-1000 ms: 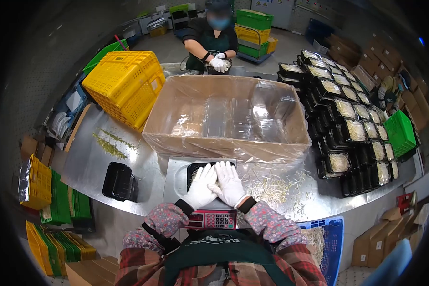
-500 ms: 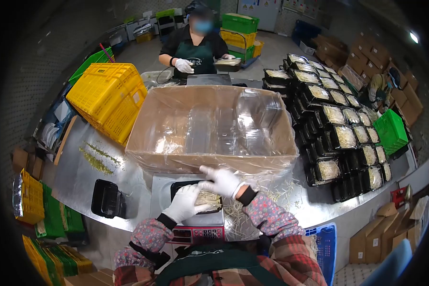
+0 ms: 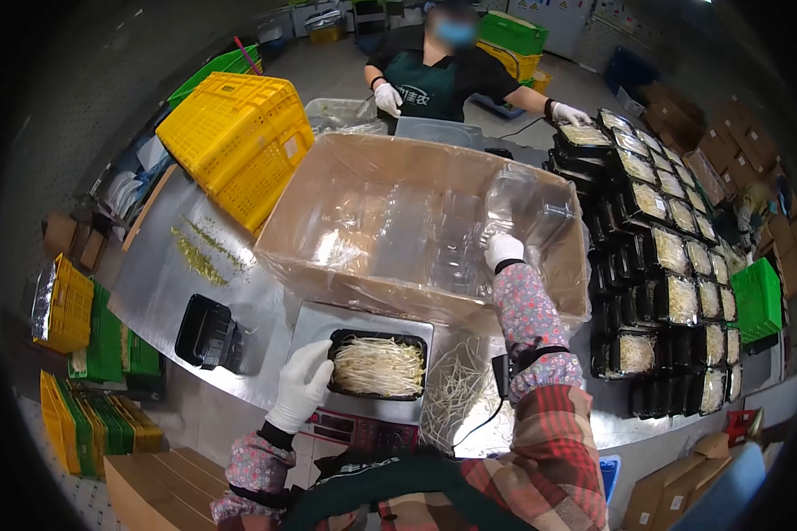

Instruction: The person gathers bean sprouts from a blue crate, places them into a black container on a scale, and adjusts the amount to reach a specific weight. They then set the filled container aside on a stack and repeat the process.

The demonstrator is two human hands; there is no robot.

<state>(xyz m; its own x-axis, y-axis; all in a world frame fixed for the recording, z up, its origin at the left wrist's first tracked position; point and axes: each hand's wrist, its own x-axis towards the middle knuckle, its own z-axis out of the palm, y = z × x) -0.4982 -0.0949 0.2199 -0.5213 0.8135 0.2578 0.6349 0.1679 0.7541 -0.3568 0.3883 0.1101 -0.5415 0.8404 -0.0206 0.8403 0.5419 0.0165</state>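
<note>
A black plastic tray [image 3: 334, 383] filled with bean sprouts [image 3: 379, 366] sits on the scale [image 3: 363, 319]. Just left of it, my left hand [image 3: 301, 389] in a white glove has its fingers apart, the tips close to the tray's edge, and holds nothing. My right hand [image 3: 505, 253], also gloved, reaches into the lined cardboard box [image 3: 354, 288]. Its fingers are curled on the edge of the stacked clear plastic lids [image 3: 511, 196]; the fingertips are partly hidden. Loose sprouts [image 3: 459, 389] lie right of the scale.
An empty black tray [image 3: 205, 332] lies at left, near a tilted yellow crate [image 3: 230, 146] and green scraps [image 3: 199, 257]. Stacked packed trays [image 3: 673, 252] line the right side. Across the table, a co-worker [image 3: 434, 80] has one gloved hand on these stacks.
My right hand has left the sprouts and moved up into the box. My left hand has drawn back left from the tray. The co-worker's arm now reaches to the stacked trays.
</note>
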